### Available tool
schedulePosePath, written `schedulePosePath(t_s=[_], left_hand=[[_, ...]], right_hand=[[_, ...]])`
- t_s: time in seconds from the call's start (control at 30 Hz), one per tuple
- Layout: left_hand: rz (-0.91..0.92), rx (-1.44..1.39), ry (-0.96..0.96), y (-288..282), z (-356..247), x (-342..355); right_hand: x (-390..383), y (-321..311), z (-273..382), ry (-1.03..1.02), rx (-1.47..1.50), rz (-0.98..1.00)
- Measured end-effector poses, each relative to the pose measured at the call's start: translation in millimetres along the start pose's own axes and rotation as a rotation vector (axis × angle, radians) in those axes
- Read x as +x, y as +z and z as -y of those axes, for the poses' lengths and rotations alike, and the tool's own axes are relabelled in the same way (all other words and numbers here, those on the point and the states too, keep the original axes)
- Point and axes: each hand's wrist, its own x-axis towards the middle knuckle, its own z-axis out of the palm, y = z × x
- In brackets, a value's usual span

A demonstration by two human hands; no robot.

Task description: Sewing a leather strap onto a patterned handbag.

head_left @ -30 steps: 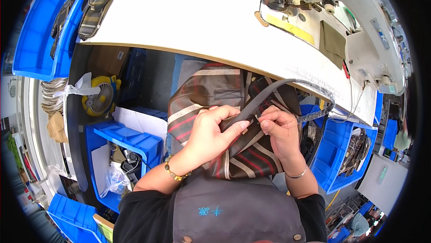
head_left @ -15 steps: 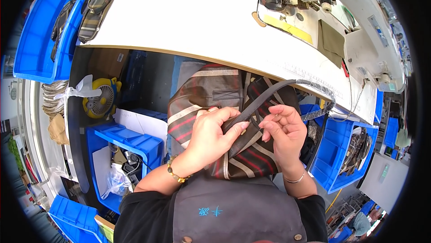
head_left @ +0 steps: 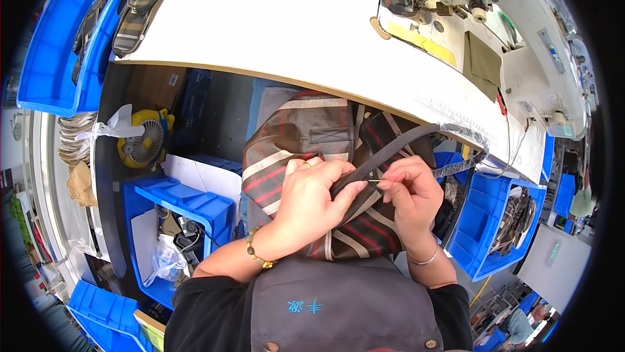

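Observation:
A striped brown bag [head_left: 286, 137] with red and beige bands lies across my lap below the table edge. Its dark strap [head_left: 398, 146] arches up to the right, and the far part is wrapped in clear plastic. My left hand [head_left: 311, 197] is closed on the near part of the strap, thumb on top. Close beside it, my right hand [head_left: 415, 199] pinches a thin light-coloured needle-like piece [head_left: 374, 180] that points toward the strap. Its exact kind is too small to tell, and where its tip meets the strap is unclear.
A white table [head_left: 260, 20] spans the space ahead, with a sewing machine [head_left: 534, 40] at right and striped pouches [head_left: 144, 7] at left. Blue bins [head_left: 482, 222] stand on both sides. A yellow fan [head_left: 144, 140] sits under the table.
My right hand has closed its fingers and come nearer the strap, and the thin piece now shows between its fingertips. My left hand still grips the strap, its thumb slightly shifted.

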Motion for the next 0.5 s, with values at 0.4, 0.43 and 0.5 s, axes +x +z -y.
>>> schedulePosePath(t_s=[0.4, 0.43, 0.5], left_hand=[[-0.020, 0.067, 0.031, -0.2, -7.4, -3.1], [-0.020, 0.067, 0.031, 0.0, -7.3, -3.3], [-0.030, 0.077, 0.046, 0.5, -7.1, -3.9]], right_hand=[[-2.1, 0.6, 0.6, -0.642, -0.676, 0.046], [-2.7, 0.5, 0.8, -0.652, -0.691, 0.041], [-3.2, 0.1, 1.1, -0.662, -0.706, 0.036]])
